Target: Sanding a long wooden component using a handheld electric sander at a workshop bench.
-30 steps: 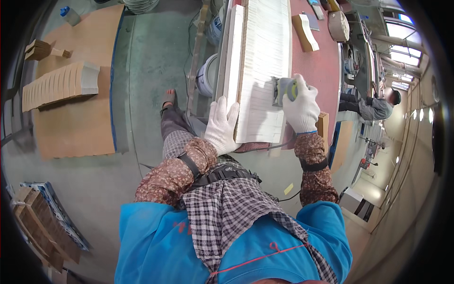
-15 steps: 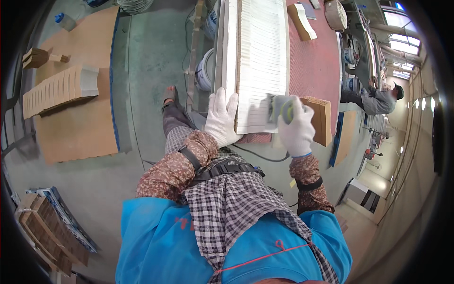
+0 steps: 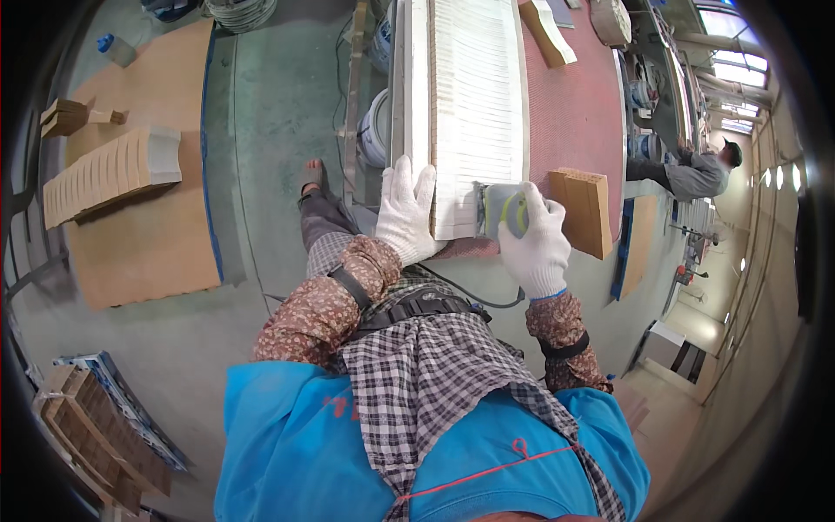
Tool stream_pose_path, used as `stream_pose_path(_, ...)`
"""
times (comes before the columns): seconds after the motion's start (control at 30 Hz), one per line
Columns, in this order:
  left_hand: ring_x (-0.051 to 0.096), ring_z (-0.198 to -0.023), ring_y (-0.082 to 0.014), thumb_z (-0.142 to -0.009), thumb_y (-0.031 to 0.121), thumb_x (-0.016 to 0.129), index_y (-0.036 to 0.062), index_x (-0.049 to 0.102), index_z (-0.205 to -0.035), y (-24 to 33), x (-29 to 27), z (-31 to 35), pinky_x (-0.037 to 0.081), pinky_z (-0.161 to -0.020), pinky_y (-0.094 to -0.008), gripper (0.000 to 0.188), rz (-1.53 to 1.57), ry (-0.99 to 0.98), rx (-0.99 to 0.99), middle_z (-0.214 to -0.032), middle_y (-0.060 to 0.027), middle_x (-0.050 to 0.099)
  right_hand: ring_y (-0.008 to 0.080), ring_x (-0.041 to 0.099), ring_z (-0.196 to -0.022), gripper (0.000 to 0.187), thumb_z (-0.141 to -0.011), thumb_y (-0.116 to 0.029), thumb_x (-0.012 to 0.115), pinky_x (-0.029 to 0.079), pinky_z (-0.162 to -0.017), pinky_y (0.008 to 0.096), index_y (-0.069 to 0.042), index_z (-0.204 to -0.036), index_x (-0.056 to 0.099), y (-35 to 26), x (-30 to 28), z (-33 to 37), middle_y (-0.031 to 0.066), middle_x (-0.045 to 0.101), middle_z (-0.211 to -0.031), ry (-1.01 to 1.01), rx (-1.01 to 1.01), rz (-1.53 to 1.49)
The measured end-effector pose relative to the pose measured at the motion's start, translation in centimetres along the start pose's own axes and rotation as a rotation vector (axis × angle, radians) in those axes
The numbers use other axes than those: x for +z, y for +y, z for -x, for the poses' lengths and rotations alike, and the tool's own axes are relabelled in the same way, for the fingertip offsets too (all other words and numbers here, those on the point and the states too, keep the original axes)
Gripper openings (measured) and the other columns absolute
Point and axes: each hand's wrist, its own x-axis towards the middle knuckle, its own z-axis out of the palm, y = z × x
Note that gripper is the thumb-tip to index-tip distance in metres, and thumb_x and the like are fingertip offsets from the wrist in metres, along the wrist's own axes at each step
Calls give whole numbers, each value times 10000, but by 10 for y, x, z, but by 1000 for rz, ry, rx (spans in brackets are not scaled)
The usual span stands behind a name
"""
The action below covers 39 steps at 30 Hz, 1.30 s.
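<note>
A long row of narrow white pieces [image 3: 481, 104], packed side by side, lies on the bench in front of me. My left hand [image 3: 403, 213], in a white knit glove, rests flat with fingers stretched out against the row's left edge and the pale rail [image 3: 417, 87] beside it. My gloved right hand [image 3: 537, 248] is closed round a grey flat hand tool with a yellow-green grip [image 3: 503, 209]. The tool is at the near right end of the row; its exact kind is unclear, and my fingers hide part of it.
Right of the row is a red mat [image 3: 570, 122] bearing a brown block [image 3: 584, 213] and a curved pale piece [image 3: 548, 33]. White buckets [image 3: 374, 130] stand left of the bench. A dark cable [image 3: 474, 296] hangs near my waist. Another person [image 3: 696, 174] works at far right.
My right hand and the tool have shifted slightly left over the near end of the row. My left hand stays at the row's left edge.
</note>
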Motion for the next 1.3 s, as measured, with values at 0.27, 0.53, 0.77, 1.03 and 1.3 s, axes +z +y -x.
stream_pose_path(0.27,242,-1502,-631,-803,492,783,-68,291,-1620,3,-8,-1,199,-1281,-669,1105,3,-86,-53,-1605,-457,212,402,751,-1022,750,-860,-246,827,636,-870,473,-243,-1541,514,0,-1,-11,228,557,-1370,20,23,-2)
stream_pose_path(0.53,229,-1502,-632,-766,511,834,-37,257,-1651,-2,2,1,203,-1279,-668,1190,9,13,7,-1628,-438,186,443,745,-1010,723,-865,-239,817,641,-848,499,-257,-1521,512,3,0,-15,260,549,-1367,77,32,-3)
stream_pose_path(0.77,276,-1459,-654,-752,481,847,-37,302,-1628,-3,6,-1,228,-1257,-691,1155,-29,114,23,-1596,-443,228,424,748,-1026,751,-865,-241,823,642,-846,495,-269,-1537,489,10,7,2,239,547,-1380,19,28,-26)
stream_pose_path(1.03,277,-1452,-664,-764,490,829,-45,341,-1607,-2,4,1,232,-1256,-689,1111,3,50,6,-1598,-443,227,365,732,-1063,746,-859,-239,825,624,-895,463,-234,-1538,516,-5,6,23,200,560,-1354,2,26,-165)
stream_pose_path(1.3,270,-1459,-663,-769,490,837,-32,308,-1632,-1,3,1,226,-1262,-683,1139,-24,38,15,-1627,-430,196,372,702,-1136,751,-850,-206,824,609,-935,457,-211,-1536,518,11,6,18,194,564,-1358,-26,45,-223)
